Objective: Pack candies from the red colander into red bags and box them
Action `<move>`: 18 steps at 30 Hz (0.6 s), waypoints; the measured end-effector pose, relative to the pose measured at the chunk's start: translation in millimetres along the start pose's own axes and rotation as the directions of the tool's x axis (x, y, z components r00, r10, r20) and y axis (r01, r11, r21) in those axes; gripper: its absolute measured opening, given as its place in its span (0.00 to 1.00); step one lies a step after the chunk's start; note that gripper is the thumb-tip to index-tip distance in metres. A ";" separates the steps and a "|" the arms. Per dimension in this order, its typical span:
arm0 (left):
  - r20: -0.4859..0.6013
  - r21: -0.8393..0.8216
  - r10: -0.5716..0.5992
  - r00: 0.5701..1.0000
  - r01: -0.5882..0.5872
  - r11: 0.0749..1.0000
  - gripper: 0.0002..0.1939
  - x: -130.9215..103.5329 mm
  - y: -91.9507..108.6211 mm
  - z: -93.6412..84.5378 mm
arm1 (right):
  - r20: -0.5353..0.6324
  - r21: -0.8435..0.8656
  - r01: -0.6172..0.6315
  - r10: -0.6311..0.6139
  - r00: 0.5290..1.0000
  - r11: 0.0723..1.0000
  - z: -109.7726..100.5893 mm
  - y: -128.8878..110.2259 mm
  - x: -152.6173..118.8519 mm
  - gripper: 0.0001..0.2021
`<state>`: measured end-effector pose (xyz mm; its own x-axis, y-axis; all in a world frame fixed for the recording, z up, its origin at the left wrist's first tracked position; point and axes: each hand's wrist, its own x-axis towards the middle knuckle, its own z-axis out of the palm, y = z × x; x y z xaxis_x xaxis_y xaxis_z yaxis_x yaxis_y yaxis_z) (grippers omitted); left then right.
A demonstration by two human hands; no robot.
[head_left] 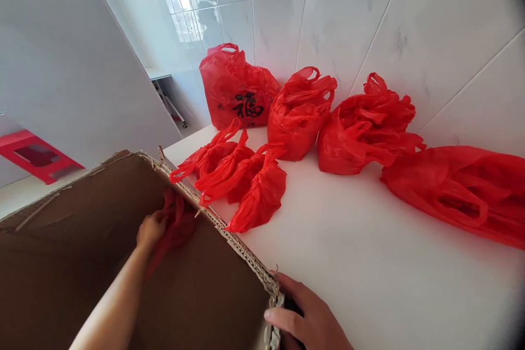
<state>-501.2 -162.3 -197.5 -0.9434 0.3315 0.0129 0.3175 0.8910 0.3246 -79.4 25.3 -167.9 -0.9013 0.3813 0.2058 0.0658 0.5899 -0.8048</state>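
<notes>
Red plastic bag point(174, 224) is gripped by the left hand point(151, 229), low inside the cardboard box point(74, 240) at near left. Box corner is clamped by the right hand point(305, 320), fingers curled over the torn edge. Knotted red bags point(241, 180) are lain on the white worktop point(369, 262) just beside the box. Fuller red bags point(301, 112) are lined along the far tiled wall point(430, 27), one printed with a black character point(249, 104).

Head view, down over counter point(369, 262)
</notes>
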 end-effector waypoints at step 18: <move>-0.006 0.175 0.974 0.225 -0.959 0.223 0.28 -54.6 263.7 -81.1 | 0.029 -0.127 0.277 -0.275 0.961 0.952 -21.0 -20.4 -3.8 0.27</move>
<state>-373.7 29.4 -35.9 0.0964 0.9407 0.3252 0.9923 -0.0653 -0.1054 -68.3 26.8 -140.6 -0.8964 0.1836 0.4035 -0.1322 0.7581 -0.6386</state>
